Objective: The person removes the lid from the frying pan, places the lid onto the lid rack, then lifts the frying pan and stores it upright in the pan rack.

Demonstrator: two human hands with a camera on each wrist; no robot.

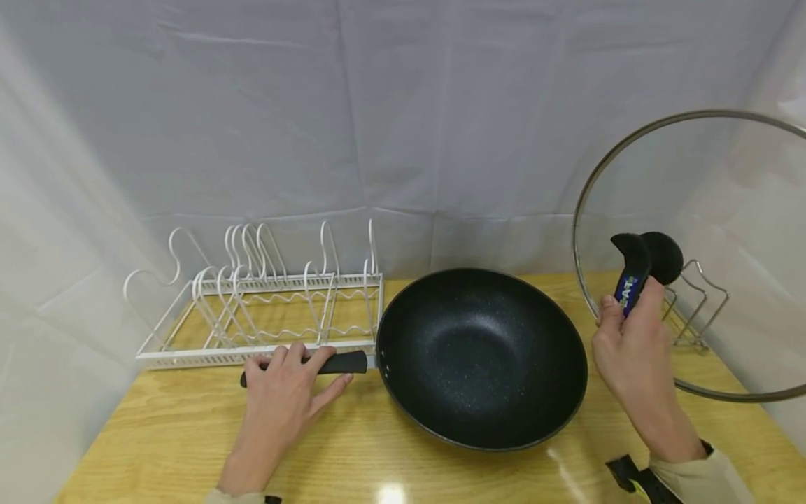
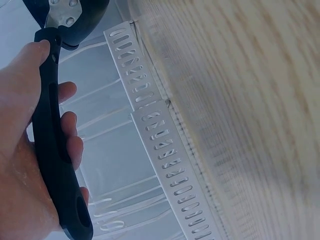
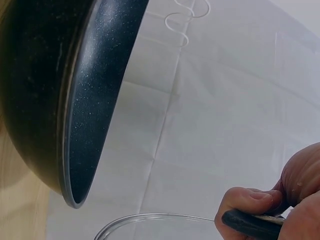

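Head view: I see the left hand [image 1: 283,395] curled round the handle [image 1: 345,362] of a black wok [image 1: 481,364], just in front of a white rack [image 1: 198,359]; the wok is over the middle of the worktop [image 1: 352,448], and the right hand [image 1: 642,364] grips the knob [image 1: 637,262] of a glass lid [image 1: 724,203], held up to the wok's right

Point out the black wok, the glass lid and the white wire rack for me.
Black wok [image 1: 480,360], head view: on the inside of its bowl.
Glass lid [image 1: 711,217], head view: on the clear glass.
White wire rack [image 1: 201,358], head view: on the slotted front rail.
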